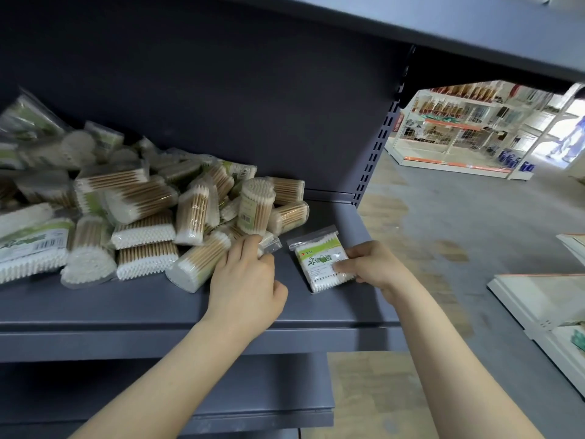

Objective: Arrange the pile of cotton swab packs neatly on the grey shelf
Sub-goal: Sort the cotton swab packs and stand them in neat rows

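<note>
White store shelving [456, 134] stands stocked with goods across the grey floor [474, 223].

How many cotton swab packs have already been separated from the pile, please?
1: the pack lying flat near the shelf's right end, held by the right hand. The left hand reaches into the pile.

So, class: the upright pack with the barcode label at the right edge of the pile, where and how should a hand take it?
Grip the upright pack round its middle, thumb one side, fingers the other, coming from the front and above. It stands on end with its rounded swab tips up and its front face clear; neighbouring packs lean close behind and on both sides. Both hands are busy now.
</note>
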`<action>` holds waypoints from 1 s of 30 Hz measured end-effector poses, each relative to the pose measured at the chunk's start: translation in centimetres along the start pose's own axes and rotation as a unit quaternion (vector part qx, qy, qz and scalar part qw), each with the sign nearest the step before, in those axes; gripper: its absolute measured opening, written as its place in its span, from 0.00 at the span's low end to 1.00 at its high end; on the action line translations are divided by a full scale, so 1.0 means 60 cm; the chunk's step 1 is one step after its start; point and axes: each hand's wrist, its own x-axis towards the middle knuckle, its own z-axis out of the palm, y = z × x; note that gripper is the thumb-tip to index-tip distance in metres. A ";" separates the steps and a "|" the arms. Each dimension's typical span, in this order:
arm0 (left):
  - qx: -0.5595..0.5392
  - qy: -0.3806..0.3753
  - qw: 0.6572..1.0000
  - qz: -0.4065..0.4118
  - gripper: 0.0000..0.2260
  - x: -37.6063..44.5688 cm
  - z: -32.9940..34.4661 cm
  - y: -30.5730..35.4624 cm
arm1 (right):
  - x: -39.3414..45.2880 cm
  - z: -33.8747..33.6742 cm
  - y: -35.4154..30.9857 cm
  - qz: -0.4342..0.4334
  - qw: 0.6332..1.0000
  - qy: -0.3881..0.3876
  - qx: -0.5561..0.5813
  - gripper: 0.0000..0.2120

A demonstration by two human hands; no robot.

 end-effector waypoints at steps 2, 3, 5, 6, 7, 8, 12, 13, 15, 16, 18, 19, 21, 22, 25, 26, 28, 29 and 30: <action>0.006 -0.003 1.000 0.005 0.11 0.001 0.000 0.004 | -0.003 -0.006 0.003 -0.010 1.000 0.014 0.022 0.04; 0.008 -0.003 1.000 0.009 0.10 0.002 0.000 0.006 | -0.004 -0.009 0.004 -0.016 0.999 0.022 0.031 0.04; 0.008 -0.005 1.000 0.018 0.09 0.006 0.000 0.010 | -0.006 -0.011 0.006 -0.031 0.998 0.040 0.046 0.05; 0.011 -0.006 1.000 0.022 0.10 0.009 0.000 0.011 | -0.007 -0.011 0.006 -0.038 0.997 0.046 0.055 0.06; 0.013 -0.005 1.000 0.024 0.10 0.013 -0.001 0.012 | -0.009 -0.012 0.006 -0.044 0.995 0.051 0.068 0.05; 0.014 -0.003 1.000 0.025 0.10 0.018 -0.003 0.012 | -0.009 -0.013 0.006 -0.052 0.994 0.055 0.083 0.04; 0.019 0.011 0.999 0.026 0.09 0.041 -0.014 0.012 | -0.014 -0.019 0.006 -0.082 0.988 0.065 0.117 0.04; 0.012 0.013 1.000 0.026 0.10 0.046 -0.016 0.013 | -0.015 -0.021 0.007 -0.089 0.986 0.072 0.119 0.03; -0.010 0.015 1.000 0.014 0.12 0.055 -0.017 0.018 | -0.016 -0.025 0.008 -0.107 0.983 0.086 0.125 0.02; -0.016 0.010 1.000 0.009 0.13 0.059 -0.017 0.020 | -0.017 -0.027 0.008 -0.114 0.981 0.092 0.128 0.02; -0.035 0.015 0.999 0.007 0.15 0.066 -0.019 0.027 | -0.015 -0.030 0.008 -0.128 0.978 0.102 0.133 0.02; -0.044 0.016 0.999 0.009 0.16 0.070 -0.020 0.032 | -0.013 -0.031 0.007 -0.135 0.976 0.110 0.134 0.04; -0.060 0.015 0.998 0.016 0.17 0.077 -0.020 0.042 | -0.010 -0.035 0.007 -0.148 0.971 0.133 0.135 0.07; -0.069 0.014 0.997 0.019 0.18 0.081 -0.018 0.047 | -0.010 -0.036 0.006 -0.153 0.968 0.142 0.140 0.08; -0.103 0.016 0.994 0.017 0.20 0.087 -0.013 0.058 | -0.007 -0.038 0.003 -0.164 0.964 0.147 0.150 0.08; -0.117 0.014 0.993 0.010 0.21 0.088 -0.012 0.060 | -0.007 -0.038 0.003 -0.167 0.963 0.146 0.150 0.08; -0.172 0.003 0.985 -0.005 0.23 0.088 -0.010 0.064 | -0.006 -0.038 0.001 -0.173 0.963 0.140 0.150 0.06; -0.208 -0.002 0.978 -0.006 0.24 0.086 -0.009 0.066 | -0.006 -0.037 0.000 -0.178 0.963 0.135 0.148 0.05; -0.242 -0.005 0.970 -0.003 0.24 0.085 -0.009 0.068 | -0.006 -0.037 -0.002 -0.184 0.963 0.130 0.145 0.05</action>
